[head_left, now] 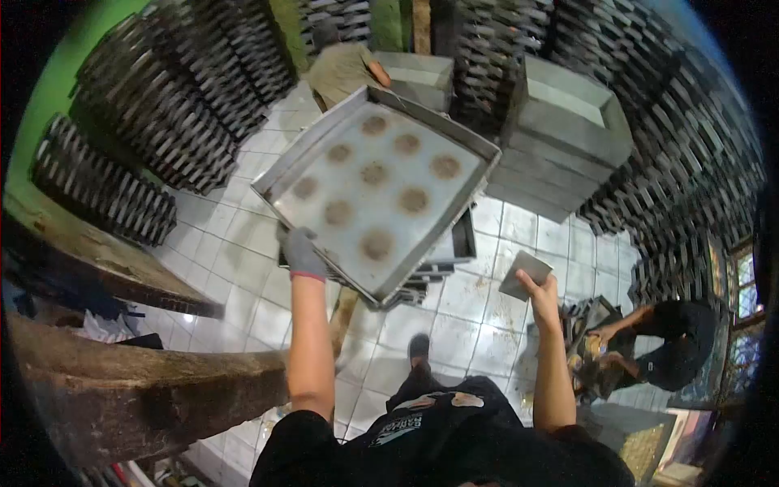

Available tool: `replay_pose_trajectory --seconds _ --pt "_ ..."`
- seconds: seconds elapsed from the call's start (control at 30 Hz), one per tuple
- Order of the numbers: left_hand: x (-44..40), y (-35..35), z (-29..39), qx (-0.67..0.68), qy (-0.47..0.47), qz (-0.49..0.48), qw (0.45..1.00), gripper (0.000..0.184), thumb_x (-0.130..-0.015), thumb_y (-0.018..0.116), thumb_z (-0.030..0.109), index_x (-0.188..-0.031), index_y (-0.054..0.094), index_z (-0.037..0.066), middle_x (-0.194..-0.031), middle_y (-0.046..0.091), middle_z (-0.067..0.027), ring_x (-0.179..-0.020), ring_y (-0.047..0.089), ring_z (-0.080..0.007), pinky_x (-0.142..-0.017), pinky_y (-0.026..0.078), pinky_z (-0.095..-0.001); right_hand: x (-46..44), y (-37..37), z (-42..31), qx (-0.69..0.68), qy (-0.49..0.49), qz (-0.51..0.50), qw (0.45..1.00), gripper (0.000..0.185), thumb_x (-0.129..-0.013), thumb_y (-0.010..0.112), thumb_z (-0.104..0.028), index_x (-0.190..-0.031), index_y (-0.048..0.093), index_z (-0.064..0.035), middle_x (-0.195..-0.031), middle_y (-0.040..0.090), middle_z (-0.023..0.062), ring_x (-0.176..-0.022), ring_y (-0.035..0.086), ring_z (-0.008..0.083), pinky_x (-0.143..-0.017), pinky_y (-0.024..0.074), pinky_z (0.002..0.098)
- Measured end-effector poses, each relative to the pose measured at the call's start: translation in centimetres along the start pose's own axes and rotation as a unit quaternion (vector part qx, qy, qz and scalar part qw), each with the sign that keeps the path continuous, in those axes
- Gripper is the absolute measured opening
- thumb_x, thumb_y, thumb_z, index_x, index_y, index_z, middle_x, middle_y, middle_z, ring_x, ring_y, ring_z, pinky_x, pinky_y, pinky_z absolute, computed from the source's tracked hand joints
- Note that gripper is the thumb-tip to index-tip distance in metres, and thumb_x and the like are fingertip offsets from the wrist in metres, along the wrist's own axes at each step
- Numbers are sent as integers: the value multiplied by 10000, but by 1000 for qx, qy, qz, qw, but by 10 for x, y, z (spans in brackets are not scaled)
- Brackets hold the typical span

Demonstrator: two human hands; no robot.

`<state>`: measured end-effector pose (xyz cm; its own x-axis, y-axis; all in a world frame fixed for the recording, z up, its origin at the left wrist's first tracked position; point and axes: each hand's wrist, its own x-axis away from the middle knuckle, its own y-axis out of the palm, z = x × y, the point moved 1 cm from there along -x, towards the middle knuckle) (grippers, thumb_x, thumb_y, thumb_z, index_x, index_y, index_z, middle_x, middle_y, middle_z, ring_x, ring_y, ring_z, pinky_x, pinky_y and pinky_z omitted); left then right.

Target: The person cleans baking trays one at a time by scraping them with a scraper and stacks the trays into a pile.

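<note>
My left hand (302,253), in a grey glove with a red cuff, grips the near left edge of a square metal tray (324,213). The tray has raised sides and several round brown marks on its flat bottom. Beneath it, more dark trays (462,235) show in a pile. My bare right hand (539,292) is closed on a flat grey scraper (523,274), held to the right of the tray and apart from it.
Stacked dark trays (154,89) line the walls. Large grey bins (560,146) stand at the back right. One person (345,69) bends beyond the tray; another (682,345) works at the right. Heavy wooden boards (154,390) lie at the left, above white floor tiles.
</note>
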<state>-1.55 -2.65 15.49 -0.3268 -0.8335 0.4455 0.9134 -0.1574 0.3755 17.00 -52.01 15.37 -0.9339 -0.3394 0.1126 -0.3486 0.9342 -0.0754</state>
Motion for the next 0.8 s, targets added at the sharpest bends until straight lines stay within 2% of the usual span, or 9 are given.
replay_pose_trajectory --seconds 0.17,0.3,0.4,0.5,0.53,0.57,0.63,0.73,0.8 --pt "0 2 8 -96 50 16 994 453 -773 574 73 -1211 510 174 -1037 590 -151 -730 613 -332 -488 515 -506 27 -37 49 -9 75 -21 997 247 -902 805 -164 -1035 721 26 -939 735 31 -809 644 110 -762 514 286" --pt "1 -21 15 -98 59 -60 992 350 -963 576 217 -1289 557 92 -1244 623 -193 -1009 663 -309 -807 582 -410 75 -102 108 -31 148 19 988 246 -894 810 -158 -1040 736 26 -917 750 47 -790 668 113 -720 521 282" --pt "105 45 -31 -98 199 -70 973 400 -967 588 198 -1339 524 65 -1300 599 -186 -1091 626 -293 -885 534 -395 128 -175 188 33 189 83 978 256 -889 808 -163 -1056 727 14 -941 751 50 -830 673 127 -755 532 305" --pt "235 108 -155 -184 318 -150 918 454 -971 600 179 -1389 492 38 -1356 575 -180 -1172 589 -277 -963 485 -380 196 -230 272 -92 237 207 945 448 -859 845 -265 -1143 698 48 -1007 755 118 -845 696 177 -770 550 328" --pt "269 125 -209 -227 297 -212 903 473 -972 604 173 -1405 481 29 -1375 567 -177 -1199 577 -272 -989 469 -375 217 -254 331 -49 233 233 943 452 -856 839 -224 -1186 680 41 -1060 751 114 -931 699 207 -838 545 347" --pt "302 136 -264 -273 281 -270 879 491 -974 608 166 -1422 470 20 -1394 560 -175 -1226 564 -266 -1015 453 -369 225 -272 297 -68 317 241 915 441 -878 792 -126 -1254 638 46 -1145 730 114 -1026 685 237 -928 529 364" --pt "353 157 -390 -383 205 -417 798 529 -976 616 154 -1455 449 2 -1431 544 -171 -1281 539 -255 -1067 420 -359 263 -289 380 -341 320 333 819 449 -896 724 -21 -1321 592 41 -1238 693 115 -1117 658 248 -993 507 370" --pt "414 180 -603 -456 77 -599 654 588 -980 628 135 -1505 416 -25 -1487 520 -164 -1362 502 -239 -1145 372 -344 318 -317 459 -393 369 367 758 476 -919 678 28 -1376 546 14 -1281 660 101 -1174 632 247 -1022 501 390" --pt "442 187 -766 -417 -65 -626 656 605 -993 611 143 -1517 377 -50 -1526 492 -172 -1438 452 -265 -1206 322 -385 359 -336 497 -414 380 371 740 485 -932 681 20 -1392 533 -17 -1285 649 83 -1202 616 244 -1029 502 397"
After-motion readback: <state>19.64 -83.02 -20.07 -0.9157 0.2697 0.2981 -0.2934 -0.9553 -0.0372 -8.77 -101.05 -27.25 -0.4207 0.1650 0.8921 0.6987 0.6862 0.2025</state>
